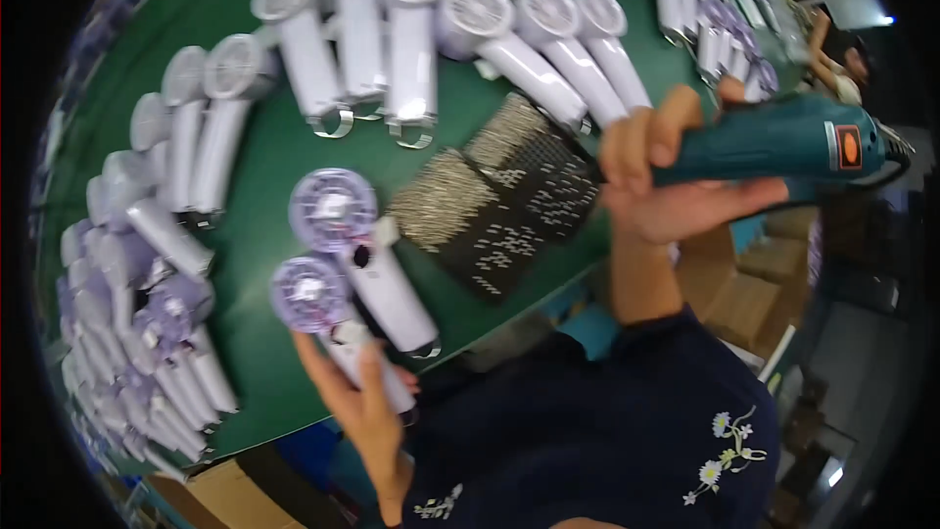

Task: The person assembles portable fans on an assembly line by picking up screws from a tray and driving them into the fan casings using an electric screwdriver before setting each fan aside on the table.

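Note:
My left hand [357,392] is closed round the handle of a pale purple handheld fan [309,294], held near the table's front edge. Just beyond it another handheld fan [387,299] lies on the green table, its round head showing an open grille. My right hand [651,167] grips a teal electric screwdriver [764,142], raised above the right side of the table; its tip is hidden behind the hand or out of sight. Between the hands lie black screw trays [460,255], holding many small silver screws in rows, some standing packed and others scattered.
Several white-and-purple fans [411,49] line the far side of the green table [264,353]. A dense pile of fans [127,333] covers the left end. More fans [710,24] lie at the far right, near another person [832,69]. Cardboard boxes [754,279] stand below at right.

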`<control>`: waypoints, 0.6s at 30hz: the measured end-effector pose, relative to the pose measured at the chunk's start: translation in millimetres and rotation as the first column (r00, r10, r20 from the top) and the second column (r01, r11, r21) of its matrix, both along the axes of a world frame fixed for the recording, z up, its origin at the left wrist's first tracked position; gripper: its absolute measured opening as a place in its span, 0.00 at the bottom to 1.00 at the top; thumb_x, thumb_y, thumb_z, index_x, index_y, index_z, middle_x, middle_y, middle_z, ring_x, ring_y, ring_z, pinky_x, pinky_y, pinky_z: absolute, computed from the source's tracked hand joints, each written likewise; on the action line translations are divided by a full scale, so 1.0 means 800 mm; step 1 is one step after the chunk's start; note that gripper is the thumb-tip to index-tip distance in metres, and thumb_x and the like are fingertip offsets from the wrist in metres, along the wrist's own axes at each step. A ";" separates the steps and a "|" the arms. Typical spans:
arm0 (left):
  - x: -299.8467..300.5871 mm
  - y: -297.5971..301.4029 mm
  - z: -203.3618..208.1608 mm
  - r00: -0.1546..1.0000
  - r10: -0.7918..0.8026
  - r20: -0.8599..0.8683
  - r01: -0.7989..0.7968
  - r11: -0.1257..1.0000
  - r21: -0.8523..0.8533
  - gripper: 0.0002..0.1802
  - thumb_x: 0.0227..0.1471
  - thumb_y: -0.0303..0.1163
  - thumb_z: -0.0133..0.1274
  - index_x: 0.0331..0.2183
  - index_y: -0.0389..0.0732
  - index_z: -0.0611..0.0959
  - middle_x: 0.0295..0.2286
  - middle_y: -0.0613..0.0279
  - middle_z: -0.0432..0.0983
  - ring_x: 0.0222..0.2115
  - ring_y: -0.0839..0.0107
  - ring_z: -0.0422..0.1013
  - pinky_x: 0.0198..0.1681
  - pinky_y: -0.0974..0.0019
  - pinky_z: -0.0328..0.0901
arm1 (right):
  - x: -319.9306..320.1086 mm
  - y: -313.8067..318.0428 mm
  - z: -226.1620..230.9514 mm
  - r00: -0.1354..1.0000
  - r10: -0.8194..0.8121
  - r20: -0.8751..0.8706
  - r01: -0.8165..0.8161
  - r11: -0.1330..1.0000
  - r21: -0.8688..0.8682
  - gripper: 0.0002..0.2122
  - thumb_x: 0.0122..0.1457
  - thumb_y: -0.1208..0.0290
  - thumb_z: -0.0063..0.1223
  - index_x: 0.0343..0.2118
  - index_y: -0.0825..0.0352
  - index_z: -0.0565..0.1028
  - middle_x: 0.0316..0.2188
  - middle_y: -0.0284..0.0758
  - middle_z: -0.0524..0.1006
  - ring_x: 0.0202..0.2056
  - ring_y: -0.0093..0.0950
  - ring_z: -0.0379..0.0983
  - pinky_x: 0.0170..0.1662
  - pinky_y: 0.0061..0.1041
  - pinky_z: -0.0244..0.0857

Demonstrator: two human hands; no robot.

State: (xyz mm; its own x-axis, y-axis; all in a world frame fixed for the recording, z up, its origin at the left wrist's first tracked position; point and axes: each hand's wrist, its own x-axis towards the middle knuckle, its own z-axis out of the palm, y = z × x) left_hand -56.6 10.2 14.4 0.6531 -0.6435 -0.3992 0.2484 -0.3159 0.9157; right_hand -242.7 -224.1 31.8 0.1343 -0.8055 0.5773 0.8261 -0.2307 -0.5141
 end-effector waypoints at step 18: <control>-0.013 -0.003 -0.011 0.999 -0.025 0.031 0.025 0.999 -0.020 0.40 0.60 0.32 0.48 0.66 0.45 0.46 0.32 0.50 0.70 0.14 0.72 0.68 0.13 0.71 0.63 | 0.010 0.033 -0.042 0.975 0.094 -0.201 -0.080 0.994 0.078 0.40 0.48 0.23 0.37 0.51 0.55 0.58 0.18 0.35 0.65 0.11 0.27 0.59 0.14 0.26 0.59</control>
